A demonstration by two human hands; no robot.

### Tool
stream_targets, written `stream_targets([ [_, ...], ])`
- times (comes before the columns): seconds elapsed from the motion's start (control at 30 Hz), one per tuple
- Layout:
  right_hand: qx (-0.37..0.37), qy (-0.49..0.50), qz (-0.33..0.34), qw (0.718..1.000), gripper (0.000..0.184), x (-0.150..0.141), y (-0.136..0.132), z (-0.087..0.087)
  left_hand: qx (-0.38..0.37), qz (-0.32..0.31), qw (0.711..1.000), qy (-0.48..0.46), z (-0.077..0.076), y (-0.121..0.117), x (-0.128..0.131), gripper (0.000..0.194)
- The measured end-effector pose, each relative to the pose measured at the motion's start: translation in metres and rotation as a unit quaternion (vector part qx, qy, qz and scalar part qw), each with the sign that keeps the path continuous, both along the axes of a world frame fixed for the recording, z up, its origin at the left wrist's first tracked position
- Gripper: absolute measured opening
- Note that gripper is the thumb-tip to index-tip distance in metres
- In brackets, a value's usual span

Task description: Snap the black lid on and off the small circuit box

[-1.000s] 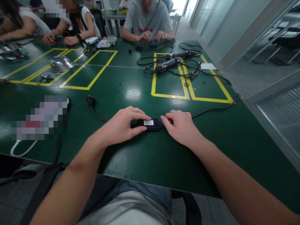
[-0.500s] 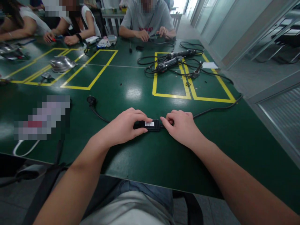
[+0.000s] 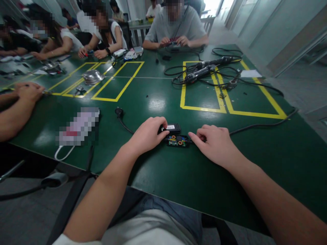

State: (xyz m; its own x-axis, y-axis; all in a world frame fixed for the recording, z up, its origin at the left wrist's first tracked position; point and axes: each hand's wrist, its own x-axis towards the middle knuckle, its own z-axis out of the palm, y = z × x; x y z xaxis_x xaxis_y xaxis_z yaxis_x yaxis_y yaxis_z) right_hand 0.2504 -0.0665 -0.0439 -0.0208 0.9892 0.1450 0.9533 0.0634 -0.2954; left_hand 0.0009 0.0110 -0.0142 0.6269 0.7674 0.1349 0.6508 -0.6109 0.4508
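Note:
Pinched in my left hand (image 3: 150,134) is a black plastic cover (image 3: 174,128) with a white label, lifted off to the far side of its lower half. That lower half lies on the green table with a small circuit board (image 3: 177,140) exposed, showing copper-coloured coils. My right hand (image 3: 213,144) has its fingers closed around the black cable (image 3: 191,140) just right of the board. From the left side, the cord runs to a black power plug (image 3: 119,111) lying on the table.
Two black cylindrical tools (image 3: 200,72) with coiled cables lie ahead inside yellow tape (image 3: 204,109). A phone (image 3: 79,126) with a white strap is on the left. Beyond it are a metal bowl-shaped part (image 3: 93,77) and another person's hands (image 3: 29,91). Co-workers sit across the table (image 3: 143,170).
My left hand has raised the labelled cover off the case and shifted it away from me, uncovering the circuit board. My right hand stays at the cable. The view has turned left.

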Motion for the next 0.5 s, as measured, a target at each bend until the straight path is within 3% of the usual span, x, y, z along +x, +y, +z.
stream_targets([
  [0.07,0.0,0.001,0.001,1.0,0.054,0.0,0.0,-0.001,0.043,0.003,0.999,0.003,0.003,-0.002,0.0,0.009],
  [0.13,0.001,0.001,-0.002,1.0,0.054,-0.001,0.0,-0.001,0.081,0.012,0.995,0.049,0.007,-0.005,-0.001,0.027],
  [0.27,0.007,-0.007,-0.001,1.0,0.054,-0.002,-0.001,-0.003,0.075,-0.014,0.979,0.19,0.015,-0.008,0.001,0.052],
  [0.5,0.036,-0.012,-0.005,0.999,0.06,-0.003,-0.002,-0.007,0.082,-0.01,0.961,0.263,0.017,-0.011,0.01,0.05],
])
